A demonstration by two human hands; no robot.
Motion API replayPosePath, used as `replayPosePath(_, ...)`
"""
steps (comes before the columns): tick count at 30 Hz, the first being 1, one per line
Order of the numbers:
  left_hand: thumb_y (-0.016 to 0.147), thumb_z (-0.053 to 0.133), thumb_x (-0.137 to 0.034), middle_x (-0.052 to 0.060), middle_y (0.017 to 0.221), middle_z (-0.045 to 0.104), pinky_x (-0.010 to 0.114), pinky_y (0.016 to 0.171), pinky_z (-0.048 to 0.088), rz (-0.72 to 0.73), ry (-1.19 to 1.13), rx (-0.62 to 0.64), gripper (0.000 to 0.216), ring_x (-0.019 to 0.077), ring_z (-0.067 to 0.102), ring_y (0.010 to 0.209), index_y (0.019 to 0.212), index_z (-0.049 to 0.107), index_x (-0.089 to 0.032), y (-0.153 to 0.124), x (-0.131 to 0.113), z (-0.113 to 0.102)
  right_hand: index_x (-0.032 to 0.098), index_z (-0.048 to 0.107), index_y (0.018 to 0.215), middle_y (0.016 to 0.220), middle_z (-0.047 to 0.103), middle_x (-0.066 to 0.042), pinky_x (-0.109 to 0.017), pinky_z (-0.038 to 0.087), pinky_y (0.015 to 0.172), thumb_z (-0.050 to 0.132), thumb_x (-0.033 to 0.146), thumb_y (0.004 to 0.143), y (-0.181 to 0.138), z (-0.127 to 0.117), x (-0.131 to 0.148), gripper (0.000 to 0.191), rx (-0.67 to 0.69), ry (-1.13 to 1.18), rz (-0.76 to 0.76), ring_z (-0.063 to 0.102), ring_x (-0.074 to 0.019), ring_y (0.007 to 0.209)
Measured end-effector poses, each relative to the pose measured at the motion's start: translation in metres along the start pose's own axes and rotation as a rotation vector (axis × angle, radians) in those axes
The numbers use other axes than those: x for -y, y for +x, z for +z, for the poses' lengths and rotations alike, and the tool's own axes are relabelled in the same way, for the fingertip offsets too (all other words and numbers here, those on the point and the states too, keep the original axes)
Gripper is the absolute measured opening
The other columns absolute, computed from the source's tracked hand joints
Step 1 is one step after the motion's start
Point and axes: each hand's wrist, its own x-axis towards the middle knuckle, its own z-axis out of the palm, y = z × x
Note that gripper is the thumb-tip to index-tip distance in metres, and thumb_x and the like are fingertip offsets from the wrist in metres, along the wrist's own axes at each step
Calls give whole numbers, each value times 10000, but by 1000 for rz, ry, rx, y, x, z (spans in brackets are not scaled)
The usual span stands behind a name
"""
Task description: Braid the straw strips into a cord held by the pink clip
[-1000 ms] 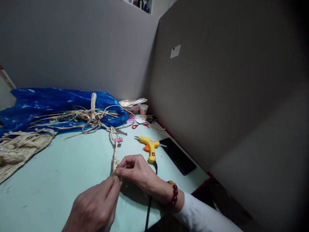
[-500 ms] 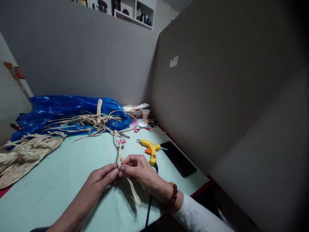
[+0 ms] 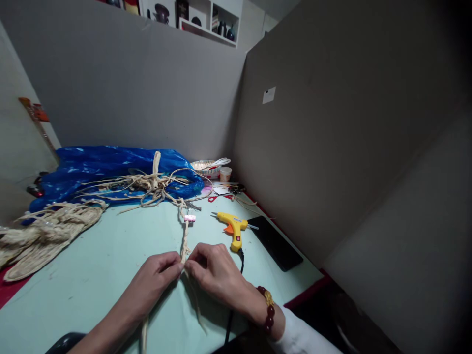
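Observation:
A plaited raffia cord (image 3: pixel 185 239) runs toward me over the pale green table (image 3: pixel 110 255), with a pink binder clip (image 3: pixel 190 218) clamped on it farther back. My left hand (image 3: pixel 157 279) and my right hand (image 3: pixel 214 275) meet fingertip to fingertip at the cord's near end, both pinched shut on its strands. Loose strand ends (image 3: pixel 144 332) trail below my hands toward the table's front edge. A red bead bracelet (image 3: pixel 268 310) circles my right wrist.
A yellow glue gun (image 3: pixel 233 226) lies right of the cord, its black cable (image 3: pixel 232 314) passing under my right wrist. A black phone (image 3: pixel 276 241), red scissors (image 3: pixel 216 197), a blue plastic bag (image 3: pixel 110 167), tangled raffia (image 3: pixel 143 184), a woven raffia piece (image 3: pixel 47 231), grey partitions surround.
My left hand has drawn back from over the table and now pinches the cord beside my right hand. Loose strands now hang below both hands. The view has tilted up slightly.

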Motion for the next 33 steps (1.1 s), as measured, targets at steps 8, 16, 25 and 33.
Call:
replayPosePath(8, 769, 525, -419, -38, 599, 428, 241, 567, 287, -4, 118, -49, 294, 144, 390, 629, 590, 510, -185, -3, -4, -1, 147, 654, 715, 584, 584, 20, -207, 314, 528, 587, 218, 786, 1, -2, -2, 121, 2, 33, 43, 474, -86, 534)
replayPosePath(16, 712, 628, -399, -88, 491, 323, 215, 442, 184, -95, -122, -31, 274, 89, 256, 479, 574, 513, -193, -6, -7, -4, 149, 654, 732, 634, 608, 6, -196, 355, 541, 586, 271, 816, 1, -7, -1, 163, 21, 127, 27, 509, -95, 572)
replayPosePath(25, 750, 592, -365, -48, 553, 448, 221, 516, 276, -33, -89, 16, 259, 109, 377, 552, 607, 595, -149, -4, 2, -1, 161, 575, 808, 708, 613, -25, -263, 264, 532, 509, 206, 815, -6, 9, -12, 80, 93, -386, -477, 444, -118, 573)
replayPosePath(33, 685, 688, -462, -119, 444, 289, 209, 411, 109, -150, -313, 96, 323, 51, 198, 406, 621, 544, -180, -2, 1, 0, 175, 575, 885, 744, 635, -46, -287, 258, 538, 507, 259, 864, -15, 2, -10, 110, 164, -464, -567, 510, -154, 632)
